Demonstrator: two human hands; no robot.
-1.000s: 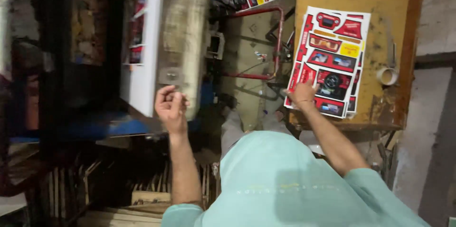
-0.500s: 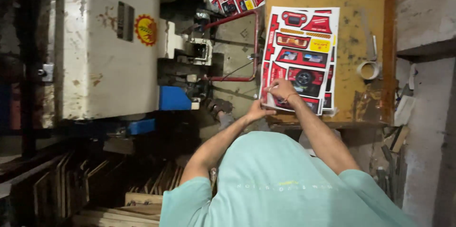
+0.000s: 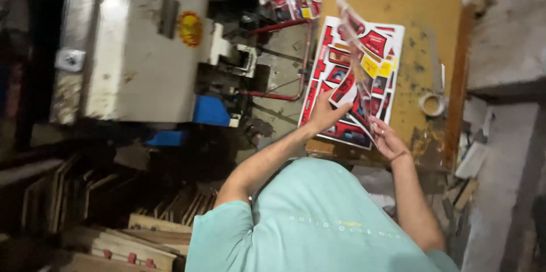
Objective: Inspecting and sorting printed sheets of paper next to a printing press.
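On the ochre wooden worktop, which serves as the reference for all positions below, lies a stack of red printed sheets showing car pictures with yellow panels. To the left of the worktop stands a large grey metal machine with blue parts and a round yellow and red sticker; a thin red pipe runs between the machine and the worktop's left edge, and a further small bundle of red printed sheets rests beyond that edge, near the machine's upper parts. Below and left of the worktop, stacked wooden boards cover the dim floor. To the right of the worktop rises a rough grey wall. The person, in a pale green shirt, stands at the worktop's near edge. The left hand lies flat and open on the near left part of the stack, fingers spread. The right hand, at the near edge of the stack, pinches the lower corner of a single raised sheet, which lifts off the stack and is blurred. A roll of tape lies on the worktop just right of the stack.
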